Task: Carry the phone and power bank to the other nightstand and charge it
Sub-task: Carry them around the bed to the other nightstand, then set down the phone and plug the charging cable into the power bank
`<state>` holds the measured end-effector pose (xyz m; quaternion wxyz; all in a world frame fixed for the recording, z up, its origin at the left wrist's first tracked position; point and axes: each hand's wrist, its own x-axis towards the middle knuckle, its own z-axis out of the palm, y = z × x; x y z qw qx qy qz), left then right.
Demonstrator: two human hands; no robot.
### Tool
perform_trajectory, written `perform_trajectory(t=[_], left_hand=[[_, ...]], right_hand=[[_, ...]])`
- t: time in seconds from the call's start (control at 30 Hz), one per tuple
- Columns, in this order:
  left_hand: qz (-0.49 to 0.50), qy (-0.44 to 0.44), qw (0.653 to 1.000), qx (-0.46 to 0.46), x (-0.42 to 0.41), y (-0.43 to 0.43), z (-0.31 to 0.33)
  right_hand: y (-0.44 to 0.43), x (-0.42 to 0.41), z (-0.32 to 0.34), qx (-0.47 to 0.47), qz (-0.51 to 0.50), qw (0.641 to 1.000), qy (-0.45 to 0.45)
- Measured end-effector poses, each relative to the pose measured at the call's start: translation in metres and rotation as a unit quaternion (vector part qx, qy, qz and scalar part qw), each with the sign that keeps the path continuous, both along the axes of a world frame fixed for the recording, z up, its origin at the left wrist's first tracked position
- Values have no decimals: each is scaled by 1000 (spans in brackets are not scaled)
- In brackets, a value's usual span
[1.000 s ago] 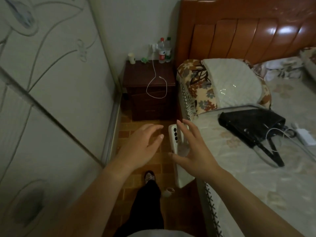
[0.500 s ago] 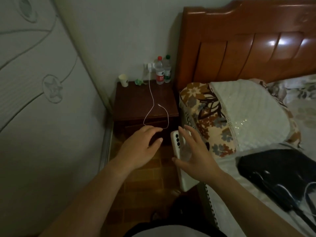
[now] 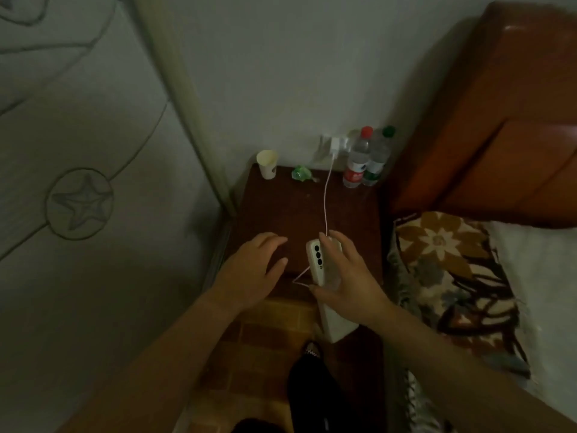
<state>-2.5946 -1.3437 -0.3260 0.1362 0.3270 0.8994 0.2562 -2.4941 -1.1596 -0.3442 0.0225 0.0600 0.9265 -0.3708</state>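
Observation:
My right hand (image 3: 346,276) grips a white phone (image 3: 317,260), back up with its dark camera lenses showing, stacked on a white power bank (image 3: 335,323) whose lower end sticks out below my palm. Both hover over the front right part of the dark wooden nightstand (image 3: 281,214). A white charging cable (image 3: 326,201) runs from a wall charger (image 3: 335,145) down across the nightstand and passes under the phone. My left hand (image 3: 253,270) is empty with fingers spread, over the nightstand's front edge, left of the phone.
At the back of the nightstand stand a paper cup (image 3: 267,164), a green crumpled thing (image 3: 301,173) and two water bottles (image 3: 365,160). A wardrobe door (image 3: 78,198) lies to the left, the bed's headboard (image 3: 499,135) and floral pillow (image 3: 443,267) to the right.
I have walked up to the nightstand, which now lies right under my hands. The phone and power bank stay in my right hand and now sit over the cable.

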Motion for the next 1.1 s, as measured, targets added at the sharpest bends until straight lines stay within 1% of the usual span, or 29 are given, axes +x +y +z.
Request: perform_trajectory(t=[0.17,0.37,0.57,0.7,0.83,0.93,1.1], left_hand=[[35,-17,999,-7,-69,23,-57],[52,-59,996,-41,-121,25,-136],[52,-81,994,-44,-155,11,-199],[47,-63,995,-60,-188,4,-231],[28,-42,997,-65,-202,6,-252],[9,-46,997,-62,-204,11,-258],[-30,-41,998,-46,-201,27,-253]], right_hand=[[28,-86,-60,4,21,999,-34],[39,-159,-144,9,67,996,-55],[39,-220,-207,37,153,984,-87],[37,-256,-240,88,192,973,-98],[31,-270,-261,125,212,965,-94],[36,-264,-266,118,192,972,-70],[60,-221,-251,42,51,998,-20]])
